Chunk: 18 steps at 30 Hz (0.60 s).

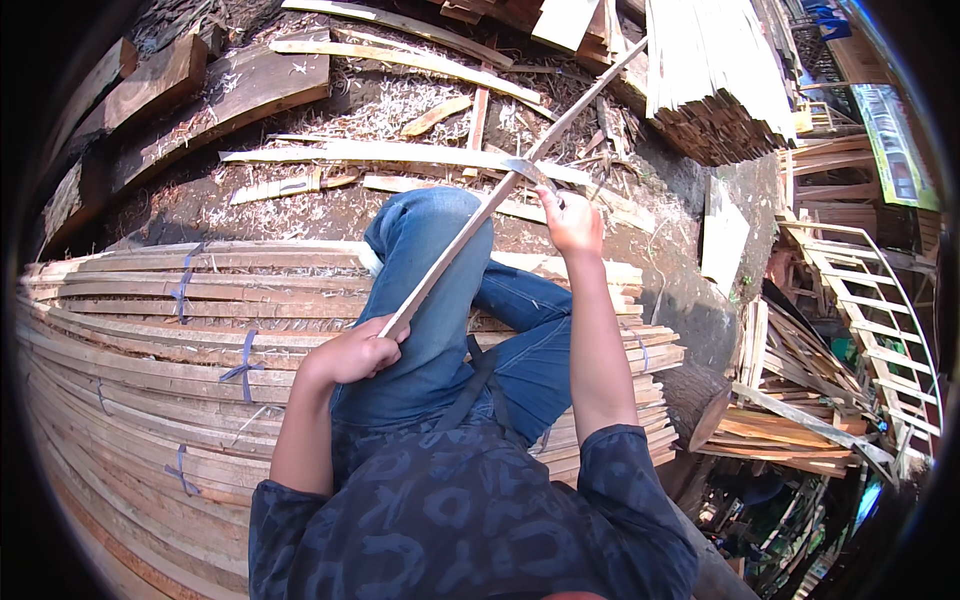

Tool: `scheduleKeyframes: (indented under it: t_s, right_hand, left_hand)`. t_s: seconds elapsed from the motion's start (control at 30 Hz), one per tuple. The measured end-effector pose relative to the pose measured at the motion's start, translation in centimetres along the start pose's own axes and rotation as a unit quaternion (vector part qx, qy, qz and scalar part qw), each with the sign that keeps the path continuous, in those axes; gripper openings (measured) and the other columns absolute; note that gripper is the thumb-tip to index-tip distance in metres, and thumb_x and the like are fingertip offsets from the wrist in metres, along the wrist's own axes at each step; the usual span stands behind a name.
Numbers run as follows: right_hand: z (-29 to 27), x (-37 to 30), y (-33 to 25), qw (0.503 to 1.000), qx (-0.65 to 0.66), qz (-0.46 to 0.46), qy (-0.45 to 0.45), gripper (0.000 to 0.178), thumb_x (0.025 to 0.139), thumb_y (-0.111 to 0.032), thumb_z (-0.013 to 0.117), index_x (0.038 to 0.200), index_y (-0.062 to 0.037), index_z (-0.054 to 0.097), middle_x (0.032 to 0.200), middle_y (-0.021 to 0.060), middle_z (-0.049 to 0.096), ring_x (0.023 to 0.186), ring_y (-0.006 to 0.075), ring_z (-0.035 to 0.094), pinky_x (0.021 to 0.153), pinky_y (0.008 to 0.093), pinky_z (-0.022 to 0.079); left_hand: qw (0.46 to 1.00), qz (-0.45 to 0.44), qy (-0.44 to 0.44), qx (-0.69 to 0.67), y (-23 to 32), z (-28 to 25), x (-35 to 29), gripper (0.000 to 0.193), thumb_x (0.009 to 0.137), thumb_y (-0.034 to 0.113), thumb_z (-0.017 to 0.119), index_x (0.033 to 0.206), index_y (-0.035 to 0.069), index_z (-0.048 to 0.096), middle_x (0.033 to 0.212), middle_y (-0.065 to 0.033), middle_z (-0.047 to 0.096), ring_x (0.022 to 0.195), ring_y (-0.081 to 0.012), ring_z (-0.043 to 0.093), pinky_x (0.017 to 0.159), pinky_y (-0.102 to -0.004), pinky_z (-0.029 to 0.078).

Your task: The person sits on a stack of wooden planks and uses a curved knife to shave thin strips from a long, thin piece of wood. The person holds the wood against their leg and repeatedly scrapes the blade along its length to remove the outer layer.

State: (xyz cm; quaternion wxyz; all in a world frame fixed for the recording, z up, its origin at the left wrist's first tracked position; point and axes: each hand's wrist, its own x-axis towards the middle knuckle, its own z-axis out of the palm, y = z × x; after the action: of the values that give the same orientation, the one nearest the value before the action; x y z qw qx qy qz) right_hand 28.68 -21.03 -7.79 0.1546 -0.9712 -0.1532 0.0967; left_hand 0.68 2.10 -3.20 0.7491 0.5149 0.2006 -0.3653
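A long thin wooden strip (pixel 450 255) slants up and to the right from my lap, passing over my raised knee in blue jeans. My left hand (pixel 352 352) is closed around its near end. Farther along, my right hand (pixel 574 220) grips a knife (pixel 530 172) with a short, curved, shiny blade. The blade lies across the strip and seems to touch it; the fingers hide most of the handle. Beyond the blade, the strip's far end reaches toward a stack of pale boards.
I sit on bundled wooden strips (pixel 130 340) tied with purple cord (pixel 242 368). Thick planks (pixel 220 100) lie at far left. Shavings and loose slats (pixel 400 152) cover the ground ahead. Stacked boards (pixel 710 70) stand far right; a log (pixel 697 410) and a ladder (pixel 880 330) are at right.
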Motion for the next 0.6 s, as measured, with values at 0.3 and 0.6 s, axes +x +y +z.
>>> scheduleKeyframes:
  t_s: [0.3, 0.6]
  right_hand:
    - [0.1, -9.5, -1.2, 0.997, 0.041, -0.068, -0.019, 0.07, 0.094, -0.059, 0.05, 0.065, 0.0023, 0.066, 0.062, 0.0275, 0.059, 0.065, 0.0449, 0.062, 0.062, 0.0525, 0.049]
    - [-5.5, -6.1, -4.1, 0.997, 0.012, 0.028, -0.076, 0.083, 0.089, -0.075, 0.04, 0.084, 0.002, 0.071, 0.089, 0.0268, 0.068, 0.09, 0.041, 0.067, 0.079, 0.0482, 0.052]
  left_hand:
    - [0.998, -0.02, -0.055, -0.011, -1.5, -1.1, 2.3, 0.02, 0.078, 0.004, 0.048, 0.093, 0.015, 0.041, 0.06, 0.0051, 0.034, 0.046, -0.0069, 0.029, 0.042, -0.025, 0.022]
    - [0.996, 0.006, -0.042, 0.075, -4.6, -3.9, 4.7, 0.004, 0.087, 0.017, 0.053, 0.086, 0.013, 0.052, 0.063, -0.0004, 0.05, 0.05, -0.0138, 0.049, 0.045, -0.0288, 0.038]
